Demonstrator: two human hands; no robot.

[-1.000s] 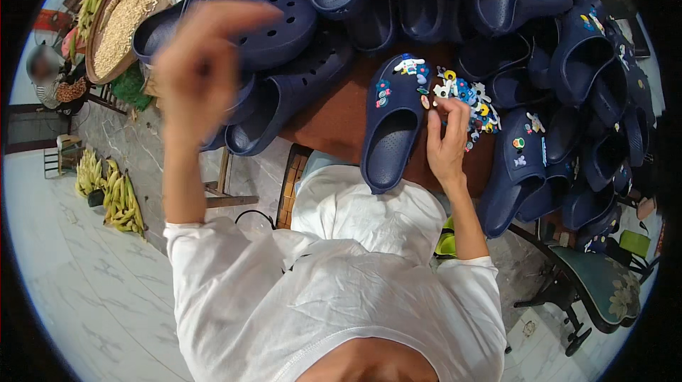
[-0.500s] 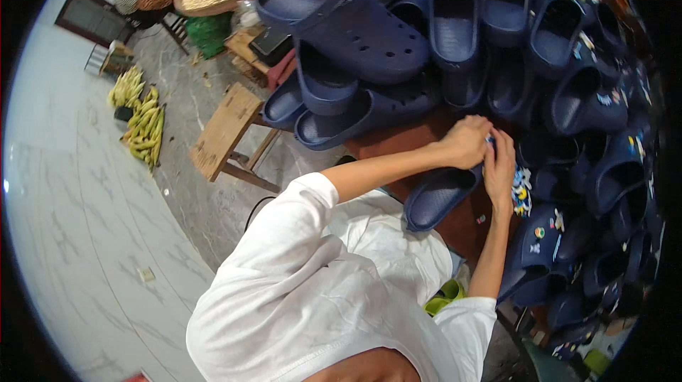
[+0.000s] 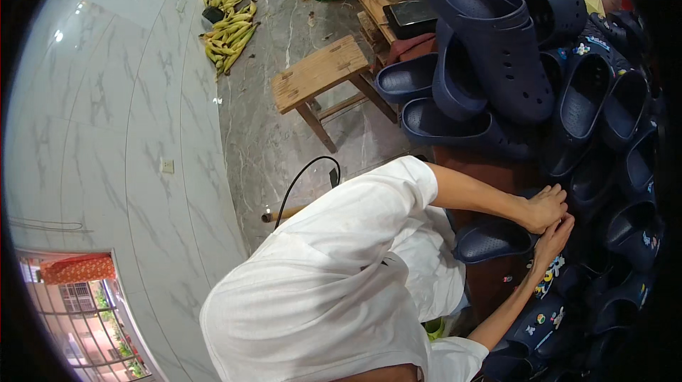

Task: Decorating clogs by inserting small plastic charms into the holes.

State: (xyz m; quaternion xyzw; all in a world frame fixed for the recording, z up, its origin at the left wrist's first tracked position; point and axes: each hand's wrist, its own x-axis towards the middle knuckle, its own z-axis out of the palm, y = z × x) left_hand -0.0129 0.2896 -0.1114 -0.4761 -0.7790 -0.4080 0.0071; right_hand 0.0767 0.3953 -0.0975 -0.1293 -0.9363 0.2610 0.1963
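Observation:
A navy clog (image 3: 494, 241) lies at the edge of the brown tabletop (image 3: 462, 160), its open heel toward my body. My left hand (image 3: 545, 209) closes over its toe end, fingers bent. Against it, from the near right side, my right hand (image 3: 555, 240) presses with its fingers together. Both hands cover the toe, so what lies between the fingertips is hidden. Beside my right wrist is a cluster of small colourful shoe charms (image 3: 553, 275). Another navy clog with charms (image 3: 541, 319) lies close to my right forearm.
Stacked navy clogs (image 3: 497, 62) rise at the far side, and more crowd the right. A wooden stool (image 3: 321, 75) stands left of the table. A black cable (image 3: 302, 169) loops near my left elbow. Yellow-green produce (image 3: 229, 37) lies along the wall.
The view has swung left, so the scene appears shifted right and a barred window now shows. Both hands stay together at the clog's toe.

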